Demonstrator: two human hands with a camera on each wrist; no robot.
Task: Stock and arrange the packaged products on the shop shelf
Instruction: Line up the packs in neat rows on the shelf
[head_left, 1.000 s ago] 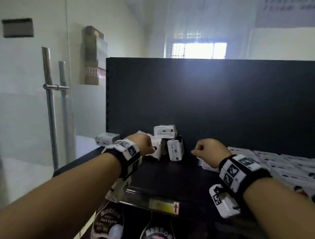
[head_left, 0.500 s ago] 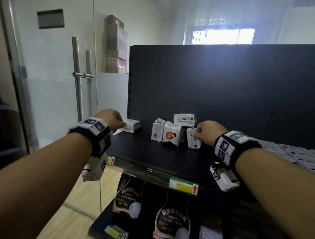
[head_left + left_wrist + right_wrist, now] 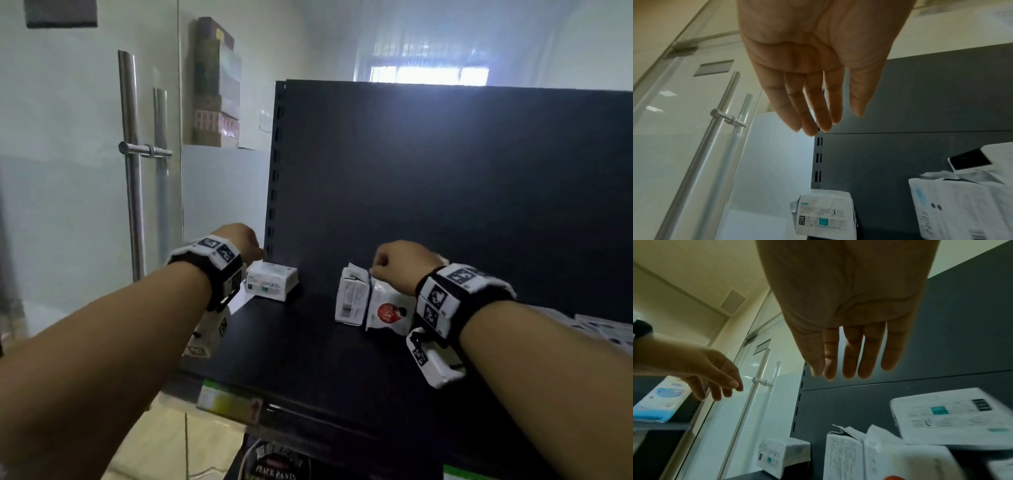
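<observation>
A white pack (image 3: 272,282) lies flat at the far left end of the black shelf (image 3: 308,353). My left hand (image 3: 239,243) hovers just above and left of it, fingers straight (image 3: 818,123) and holding nothing; the pack (image 3: 825,214) sits below the fingertips. To the right stands a cluster of upright white packs (image 3: 354,296), one with a red round mark (image 3: 387,310). My right hand (image 3: 397,263) is over the cluster's top, fingers extended (image 3: 849,373) and empty. Another pack (image 3: 949,415) lies across the cluster.
A glass door with steel bar handles (image 3: 132,164) stands close on the left of the shelf end. Cartons (image 3: 214,85) are stacked behind the glass. Flat white packs (image 3: 603,329) cover the shelf's right side. Dark packets (image 3: 274,466) hang below the price strip (image 3: 229,401).
My left hand left the cluster and moved left to the single flat pack. My right hand moved left onto the cluster of upright packs. The head view swung left.
</observation>
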